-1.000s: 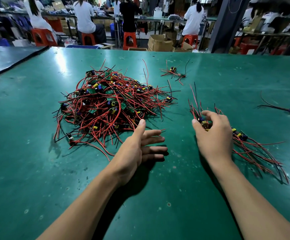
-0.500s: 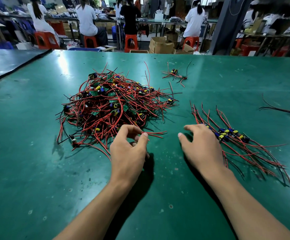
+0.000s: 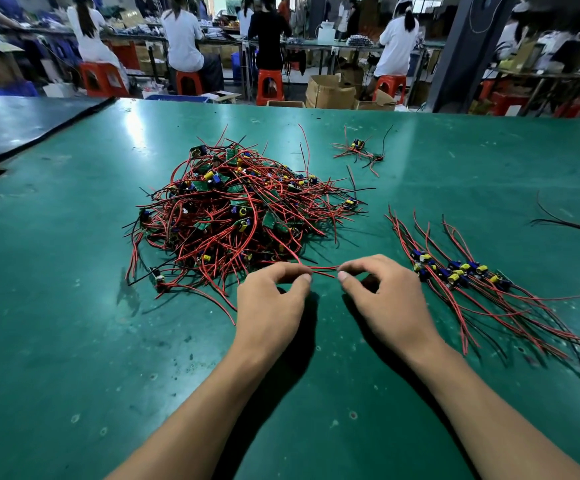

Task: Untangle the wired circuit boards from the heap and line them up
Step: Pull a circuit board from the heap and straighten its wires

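Observation:
A tangled heap (image 3: 233, 216) of small green circuit boards with red and black wires lies on the green table (image 3: 74, 341). At its near edge my left hand (image 3: 271, 306) pinches red wires (image 3: 323, 270) that stick out of the heap. My right hand (image 3: 382, 299) pinches the same wires' free ends, a few centimetres from the left hand. To the right, several boards lie side by side in a row (image 3: 454, 271), their wires trailing toward the near right.
A stray wired board (image 3: 357, 148) lies behind the heap and another (image 3: 579, 226) at the right edge. A darker table (image 3: 11, 129) adjoins at the far left. Beyond the far edge, people sit on red stools at benches, with cardboard boxes (image 3: 330, 91) on the floor.
My right hand left the lined-up row and moved left to the heap's near edge. My left hand went from open to pinching wires. Now both hands hold the same red wires.

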Motion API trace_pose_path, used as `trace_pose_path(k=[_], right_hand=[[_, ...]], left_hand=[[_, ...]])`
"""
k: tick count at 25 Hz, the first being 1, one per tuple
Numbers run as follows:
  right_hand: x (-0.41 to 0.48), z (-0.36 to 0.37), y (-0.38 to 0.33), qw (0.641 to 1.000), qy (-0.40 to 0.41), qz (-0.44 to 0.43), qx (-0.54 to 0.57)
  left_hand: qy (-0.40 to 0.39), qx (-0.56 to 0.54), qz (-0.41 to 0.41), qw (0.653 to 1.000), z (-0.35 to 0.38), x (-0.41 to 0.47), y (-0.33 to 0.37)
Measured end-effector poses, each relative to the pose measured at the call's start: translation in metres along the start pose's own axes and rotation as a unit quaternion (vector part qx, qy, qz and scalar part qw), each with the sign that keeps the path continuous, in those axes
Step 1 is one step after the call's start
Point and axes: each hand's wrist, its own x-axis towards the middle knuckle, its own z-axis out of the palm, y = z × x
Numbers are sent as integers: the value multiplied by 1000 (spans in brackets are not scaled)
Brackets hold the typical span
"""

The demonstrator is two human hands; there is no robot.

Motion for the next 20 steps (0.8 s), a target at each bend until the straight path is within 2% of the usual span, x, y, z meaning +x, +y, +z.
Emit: trace_pose_path(k=[3,5,7,9,11,14,16,17,18,20], right_hand=[[1,-4,1,996,-34,51,61],[2,-4,2,994,-93,33,54],[0,-6,2,989,-141,-11,34],[-2,-9,0,983,-174,-51,23],[-4,-11,-3,976,-192,-91,39],[-4,-10,-6,971,-189,-121,83],[-6,-8,-9,969,-178,-81,151],[-6,-6,-13,960,-167,-25,221],[-5,-5,-17,940,-151,42,304],[-1,-8,-23,876,-117,141,446]], left_hand=[[-118,-29,57,991,3,-12,4],[-193,-63,57,978,5,-19,8],[-250,-152,2,956,4,-19,11],[-309,-233,-59,920,1,-18,15],[-374,-261,-90,885,0,-19,19],[-403,-313,-120,852,-4,-18,19],[-416,-349,-132,829,-8,-15,18],[-418,-362,-139,822,-9,-14,18],[-411,-370,-147,820,-10,-12,18],[-373,-375,-176,830,-8,-9,17]])
